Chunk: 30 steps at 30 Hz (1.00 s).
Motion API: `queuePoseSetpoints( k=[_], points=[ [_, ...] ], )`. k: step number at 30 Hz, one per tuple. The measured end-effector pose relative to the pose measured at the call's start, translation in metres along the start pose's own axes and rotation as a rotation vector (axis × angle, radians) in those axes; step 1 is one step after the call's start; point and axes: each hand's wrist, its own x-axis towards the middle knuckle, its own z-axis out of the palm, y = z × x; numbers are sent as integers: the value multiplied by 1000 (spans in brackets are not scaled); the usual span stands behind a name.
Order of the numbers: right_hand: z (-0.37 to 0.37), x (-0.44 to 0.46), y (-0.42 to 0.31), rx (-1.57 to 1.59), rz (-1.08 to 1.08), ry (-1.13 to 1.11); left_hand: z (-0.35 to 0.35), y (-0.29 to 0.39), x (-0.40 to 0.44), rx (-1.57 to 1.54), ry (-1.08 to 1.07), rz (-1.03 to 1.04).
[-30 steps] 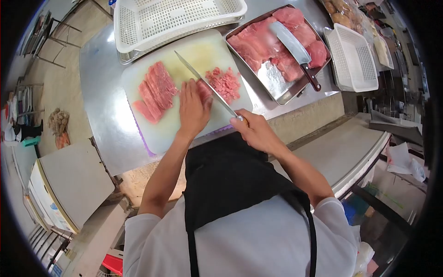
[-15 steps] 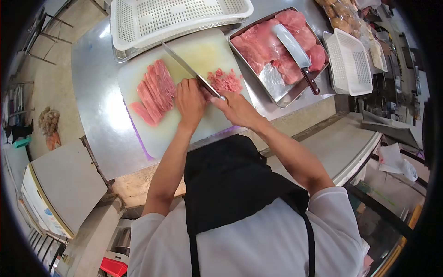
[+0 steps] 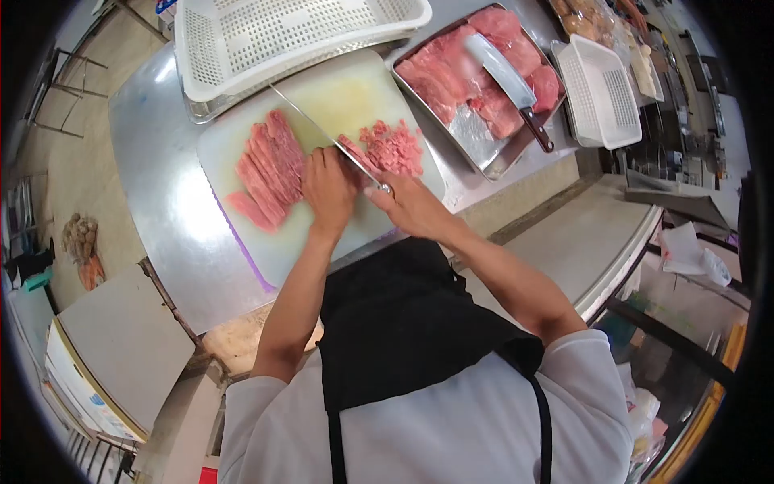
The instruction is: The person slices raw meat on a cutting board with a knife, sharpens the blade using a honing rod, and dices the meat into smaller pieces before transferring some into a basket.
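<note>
Steel table [image 3: 157,210]: spans the upper part of the frame. Cutting board [image 3: 322,97]: pale, upper centre, lying on the table. Metal tray [image 3: 476,149]: upper right of centre, bearing raw meat pieces [image 3: 431,77] and a cleaver [image 3: 500,73]. Knife [image 3: 314,121]: blade slants from upper left of centre towards mid-frame; judged stiff and fairly light, to be held by the handle alone, at its lower right end. Sliced meat [image 3: 270,169]: left part of the board, strips side by side; judged soft, limp and slippery, best steadied from above with bent fingertips. Right hand [image 3: 411,202]: mid-frame, fingers wrapped around the knife handle. Left hand [image 3: 329,189]: just left of the blade, fingers together and bent downward; what they press, I cannot tell. Diced meat [image 3: 393,149]: right of the blade, loosely heaped; judged slick, easily scattered, better scooped than pinched
</note>
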Motion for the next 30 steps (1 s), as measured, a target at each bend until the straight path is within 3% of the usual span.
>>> queuePoseSetpoints(
  k=[4,8,14,20,24,30],
  points=[
    [-25,-27,-33,-20,204,-120,-16,-4,4,-129,-7,87],
    [-13,-62,-24,-1,158,-20,-15,-8,-1,-93,-48,54],
    [24,-13,3,34,-54,109,-10,-14,-4,-88,-67,65],
    [-9,-51,-44,63,250,-63,-27,-11,0,-152,-122,57],
    [16,-52,-21,116,184,14,-19,-9,-2,-141,-6,122],
    [17,-17,-27,96,169,35,-24,-15,-4,-172,-124,102]
  ],
)
